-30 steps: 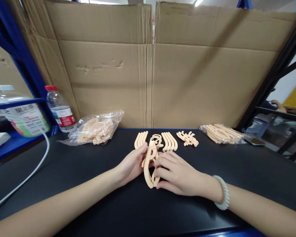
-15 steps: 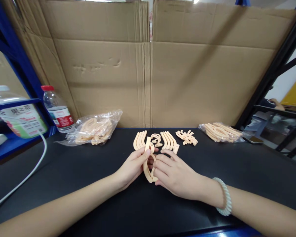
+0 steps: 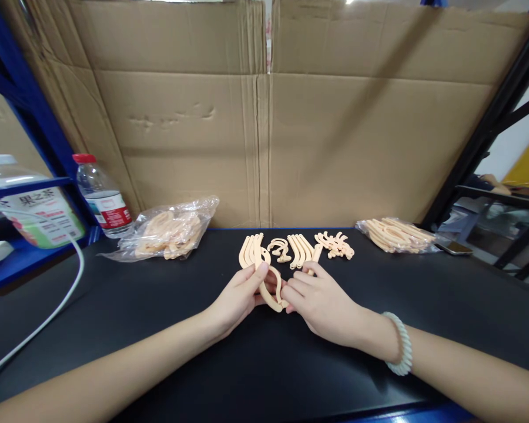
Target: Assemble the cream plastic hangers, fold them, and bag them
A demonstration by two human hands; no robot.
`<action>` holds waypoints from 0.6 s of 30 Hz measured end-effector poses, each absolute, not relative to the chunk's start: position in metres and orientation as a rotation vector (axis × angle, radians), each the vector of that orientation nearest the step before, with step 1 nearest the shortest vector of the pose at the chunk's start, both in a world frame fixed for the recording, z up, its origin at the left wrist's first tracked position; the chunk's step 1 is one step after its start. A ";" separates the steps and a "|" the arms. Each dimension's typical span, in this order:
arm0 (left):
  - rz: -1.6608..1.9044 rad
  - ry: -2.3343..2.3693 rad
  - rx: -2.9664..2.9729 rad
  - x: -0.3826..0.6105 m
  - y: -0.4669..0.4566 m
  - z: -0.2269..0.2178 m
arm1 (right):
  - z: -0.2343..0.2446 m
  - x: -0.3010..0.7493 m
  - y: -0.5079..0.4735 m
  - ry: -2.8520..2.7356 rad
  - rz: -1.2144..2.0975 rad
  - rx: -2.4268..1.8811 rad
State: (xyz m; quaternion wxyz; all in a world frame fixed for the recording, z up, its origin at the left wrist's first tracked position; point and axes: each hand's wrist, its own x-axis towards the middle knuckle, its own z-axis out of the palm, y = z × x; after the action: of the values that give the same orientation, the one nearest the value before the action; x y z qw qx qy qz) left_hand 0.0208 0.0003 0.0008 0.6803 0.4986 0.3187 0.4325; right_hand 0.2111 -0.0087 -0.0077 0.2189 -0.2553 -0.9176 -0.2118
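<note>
My left hand [image 3: 238, 296] pinches a beige plastic hanger part [image 3: 270, 298], a curved bar standing up past the thumb with a thin curved strip forming a loop beside it. My right hand [image 3: 324, 305] is closed at the lower right of that loop, gripping a second hanger arm [image 3: 316, 254] whose end sticks up above its fingers. The two parts meet near the right fingertips; how they join is hidden. Just behind my hands lie a row of curved hanger arms [image 3: 248, 249], some hook pieces [image 3: 280, 248], another row of arms [image 3: 300, 249] and a pile of small curved pieces [image 3: 335, 244].
On the black tabletop [image 3: 194, 376], a clear bag of beige parts [image 3: 167, 229] lies at left and another bag [image 3: 397, 235] at right, near a phone [image 3: 454, 249]. A red-capped bottle [image 3: 103, 200] and a white cable [image 3: 66, 299] are at left. Cardboard [image 3: 180, 129] walls the back.
The joined hanger parts have risen slightly and moved away from me. My right hand has shifted a little right, and the arm in it now points up more visibly.
</note>
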 end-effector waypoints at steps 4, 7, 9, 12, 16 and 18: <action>0.968 0.726 1.116 0.020 0.002 -0.001 | -0.007 0.211 -0.010 -2.547 -0.585 -0.687; 0.966 0.726 1.110 0.020 0.002 -0.001 | -0.007 0.211 -0.009 -2.545 -0.593 -0.670; 0.970 0.728 1.107 0.020 0.002 0.000 | -0.007 0.211 -0.009 -2.540 -0.598 -0.658; 0.975 0.740 1.067 0.020 0.002 0.002 | -0.004 0.209 -0.010 -2.511 -0.663 -0.617; 1.005 0.750 0.966 0.018 0.003 0.005 | 0.007 0.212 -0.011 -2.462 -0.750 -0.516; 1.023 0.747 0.953 0.017 0.003 0.005 | 0.014 0.221 -0.006 -2.434 -0.613 -0.573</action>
State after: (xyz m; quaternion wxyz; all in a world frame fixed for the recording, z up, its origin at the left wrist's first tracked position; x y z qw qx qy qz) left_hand 0.0173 0.0028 0.0053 0.7018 0.4283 0.3357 0.4598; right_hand 0.2207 -0.0058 0.0142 0.2798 -0.2138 -0.9076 -0.2286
